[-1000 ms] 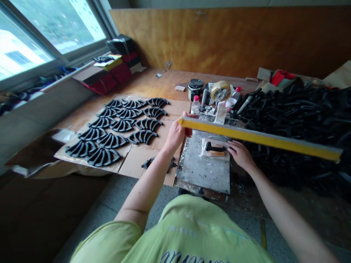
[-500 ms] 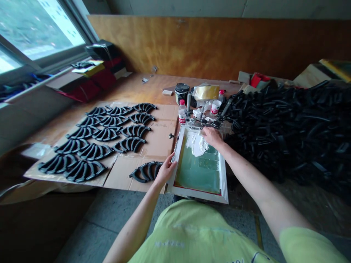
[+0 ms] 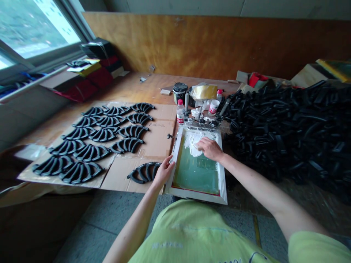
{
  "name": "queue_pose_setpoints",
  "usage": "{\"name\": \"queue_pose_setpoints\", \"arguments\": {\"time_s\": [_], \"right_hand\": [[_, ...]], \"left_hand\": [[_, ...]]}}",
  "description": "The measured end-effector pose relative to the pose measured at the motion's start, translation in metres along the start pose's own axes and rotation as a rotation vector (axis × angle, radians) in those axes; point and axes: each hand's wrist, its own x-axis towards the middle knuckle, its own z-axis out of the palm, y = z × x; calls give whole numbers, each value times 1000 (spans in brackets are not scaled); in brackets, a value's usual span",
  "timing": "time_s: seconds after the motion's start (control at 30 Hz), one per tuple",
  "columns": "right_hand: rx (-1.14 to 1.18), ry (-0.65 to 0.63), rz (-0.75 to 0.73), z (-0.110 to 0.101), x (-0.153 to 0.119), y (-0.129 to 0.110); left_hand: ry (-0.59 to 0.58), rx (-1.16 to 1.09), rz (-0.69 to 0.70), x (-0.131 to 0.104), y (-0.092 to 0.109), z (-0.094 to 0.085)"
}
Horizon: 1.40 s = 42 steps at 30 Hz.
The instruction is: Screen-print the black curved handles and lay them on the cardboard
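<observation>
A screen-printing frame (image 3: 197,195) with green mesh (image 3: 194,175) lies in front of my body. White ink (image 3: 192,140), thick and streaked, covers the upper part of the mesh. My left hand (image 3: 165,169) grips the frame's left rail, thumb on top. Over the right side of the ink is my right hand (image 3: 210,149), its fingers closed and pointing left; whatever they hold is hidden. A clamp (image 3: 204,124) smeared with white stands at the frame's far end. Just left of my left hand, a black ribbed, curved part (image 3: 144,172) rests on the cardboard.
Rows of similar black parts (image 3: 102,134) lie on the cardboard (image 3: 161,126) at left. A large heap of black parts (image 3: 287,135) rises at right. Behind the clamp stand a red-capped bottle (image 3: 180,112), a dark tub (image 3: 180,93) and a white cup (image 3: 214,107).
My right hand has moved from the frame's far end toward me, down over the white ink. My left hand stays on the left rail.
</observation>
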Motion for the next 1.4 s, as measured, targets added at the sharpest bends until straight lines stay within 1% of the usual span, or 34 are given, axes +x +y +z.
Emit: {"name": "queue_pose_setpoints", "arguments": {"time_s": [0.07,0.13,0.17,0.23,0.33,0.4,0.43,0.47,0.53,0.6,0.63,0.67,0.7,0.73,0.77,0.8,0.83,0.87,0.9,0.93,0.97,1.0,1.03,1.07,1.1,1.13,1.17,1.2,1.23,1.27,1.3,1.33,1.4], "right_hand": [[11,-5,-51,6,-7,-2],[52,-35,-75,6,-10,-3],[68,-38,-54,4,-8,-2],[76,-6,42,-4,7,2],[32,76,221,-23,42,17],[-10,164,307,-40,58,34],[-22,229,344,-48,60,45],[-23,303,383,-55,59,59],[3,435,501,-62,44,86],[45,482,664,-55,19,107],[64,468,732,-46,5,112],[88,428,766,-34,-9,113],[116,377,765,-19,-21,109],[152,317,735,-5,-31,103],[190,256,674,10,-39,94],[216,196,589,22,-44,84],[227,140,493,31,-47,73],[216,97,400,38,-48,62],[189,72,327,41,-48,50],[156,71,288,42,-47,38],[125,95,284,42,-46,24],[98,133,294,41,-46,8],[79,171,290,40,-46,-10],[71,198,266,39,-46,-29],[68,189,183,39,-46,-48],[79,152,57,39,-46,-64],[106,111,-50,39,-46,-76],[128,75,-130,38,-48,-82],[142,51,-157,35,-52,-80],[138,38,-126,29,-58,-71],[108,32,-42,22,-68,-55],[61,24,82,13,-80,-34],[-95,-26,377,-4,-110,15]], "left_hand": [[4,7,6,-1,1,0],[1,12,7,-2,4,0],[-4,12,5,-3,7,-1],[-27,-12,-12,-8,18,-3],[-72,-84,-33,-18,46,-8],[-70,-110,7,-23,72,-10],[-60,-109,47,-24,86,-11],[-41,-114,101,-24,100,-11],[0,-163,241,-18,127,-7],[7,-241,365,-8,152,-1],[-3,-279,397,-2,162,2],[-18,-307,404,4,171,6],[-28,-329,395,9,176,10],[-14,-354,385,12,178,13],[23,-386,377,14,175,17],[64,-417,365,14,168,22],[91,-437,333,12,157,27],[79,-439,269,9,142,33],[28,-422,171,4,125,40],[-51,-393,50,-3,107,47],[-140,-364,-77,-10,90,54],[-194,-358,-179,-17,73,62],[-226,-373,-252,-24,59,68],[-222,-408,-293,-30,48,72],[-189,-447,-313,-36,39,73],[-147,-476,-322,-40,33,71],[-97,-489,-321,-43,27,65],[-34,-485,-316,-45,21,55],[43,-470,-310,-47,15,40],[127,-446,-302,-47,7,22],[237,-416,-302,-48,-4,1],[354,-380,-312,-49,-16,-21],[594,-272,-354,-52,-44,-65]]}}
